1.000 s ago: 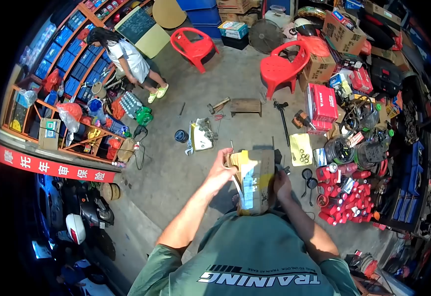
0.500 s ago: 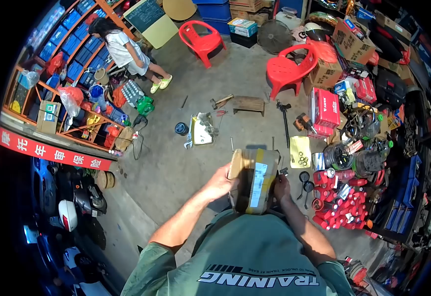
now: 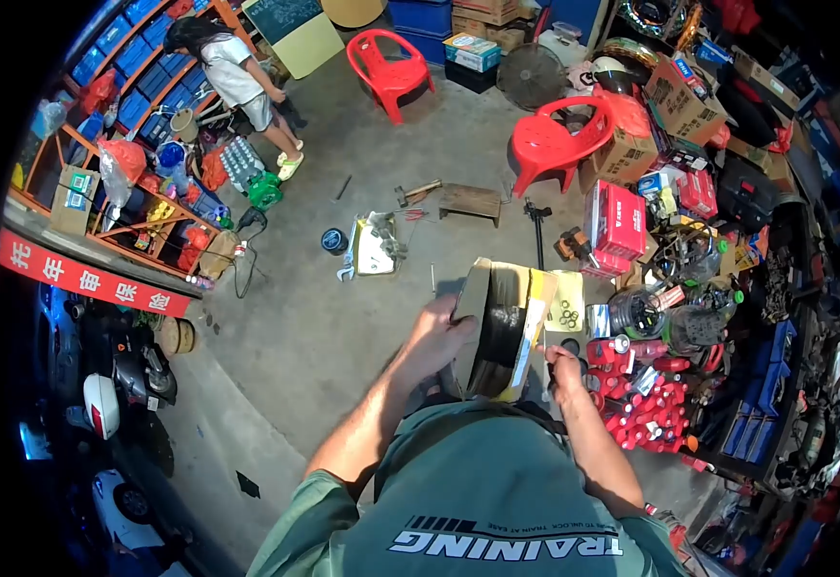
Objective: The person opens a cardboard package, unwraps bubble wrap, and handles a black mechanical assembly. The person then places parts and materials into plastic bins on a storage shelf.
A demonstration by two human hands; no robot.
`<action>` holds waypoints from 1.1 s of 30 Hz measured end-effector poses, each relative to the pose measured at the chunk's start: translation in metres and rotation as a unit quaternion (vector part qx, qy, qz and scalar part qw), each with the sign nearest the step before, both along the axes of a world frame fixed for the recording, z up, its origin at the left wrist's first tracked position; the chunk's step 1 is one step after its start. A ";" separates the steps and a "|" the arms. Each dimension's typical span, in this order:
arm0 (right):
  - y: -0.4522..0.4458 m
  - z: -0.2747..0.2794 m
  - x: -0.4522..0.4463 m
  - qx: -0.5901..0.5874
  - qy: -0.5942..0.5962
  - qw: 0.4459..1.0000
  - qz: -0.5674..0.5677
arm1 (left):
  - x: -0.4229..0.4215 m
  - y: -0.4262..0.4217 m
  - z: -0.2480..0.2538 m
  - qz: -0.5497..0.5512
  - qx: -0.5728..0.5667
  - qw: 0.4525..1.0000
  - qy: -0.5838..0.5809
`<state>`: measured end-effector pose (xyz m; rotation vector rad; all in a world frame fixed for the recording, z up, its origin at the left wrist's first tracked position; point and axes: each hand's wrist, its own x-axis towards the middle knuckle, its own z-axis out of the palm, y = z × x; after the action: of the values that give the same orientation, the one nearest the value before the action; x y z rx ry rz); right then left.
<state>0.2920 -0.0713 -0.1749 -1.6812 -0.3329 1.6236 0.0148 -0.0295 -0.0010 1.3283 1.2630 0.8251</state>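
In front of my chest is a cardboard box (image 3: 534, 300) with yellowish tape and a white label strip. A dark, shiny, rounded surface (image 3: 503, 332) shows between its edges; I cannot make out what it is. My left hand (image 3: 442, 332) grips the box's left panel, with the thumb on the near face. On the other side, my right hand (image 3: 564, 372) is closed beside the label edge. Something thin seems to stick up from its fingers, too small to name.
A yellow sheet with rings (image 3: 565, 302) and many red bottles (image 3: 641, 404) lie to the right. Ahead are a wooden stool (image 3: 470, 202), a hammer (image 3: 418, 192), a tray (image 3: 376, 245) and red chairs (image 3: 560, 139). A person (image 3: 242, 82) stands by the shelves.
The box has tilted and turned, showing more of its dark inside. My right hand has moved slightly down and right, off the box's side. The person at the shelves has shifted and leans toward them.
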 end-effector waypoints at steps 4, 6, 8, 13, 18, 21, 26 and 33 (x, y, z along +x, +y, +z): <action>-0.015 0.029 0.034 0.059 0.064 0.993 -0.077 | 0.003 0.008 -0.018 -0.015 -0.004 0.998 -0.061; -0.034 0.045 0.042 0.038 0.096 0.990 -0.091 | 0.005 0.011 -0.019 -0.036 0.000 0.998 -0.051; -0.061 0.048 0.046 0.023 0.126 0.988 -0.090 | 0.008 0.013 -0.022 -0.059 0.007 0.997 -0.041; -0.130 0.043 0.060 -0.033 -0.046 0.996 0.076 | 0.019 0.017 -0.045 -0.057 0.083 0.993 -0.064; -0.196 0.046 0.053 -0.036 -0.163 0.953 0.254 | 0.029 0.011 -0.055 -0.062 -0.082 0.989 -0.103; -0.229 0.050 0.040 0.039 -0.333 0.884 0.326 | 0.045 0.016 -0.055 -0.128 -0.048 0.987 -0.088; -0.294 0.029 0.040 0.046 -0.268 0.947 0.171 | 0.072 0.004 -0.067 -0.182 -0.087 0.978 -0.052; -0.326 0.015 0.155 0.002 -0.033 0.942 -0.334 | 0.168 -0.020 -0.063 -0.187 -0.104 0.977 -0.024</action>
<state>0.4468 -0.3976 -0.1594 -1.6073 0.1963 1.0571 0.1832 -0.0498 -0.0641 1.3130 0.9890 0.4457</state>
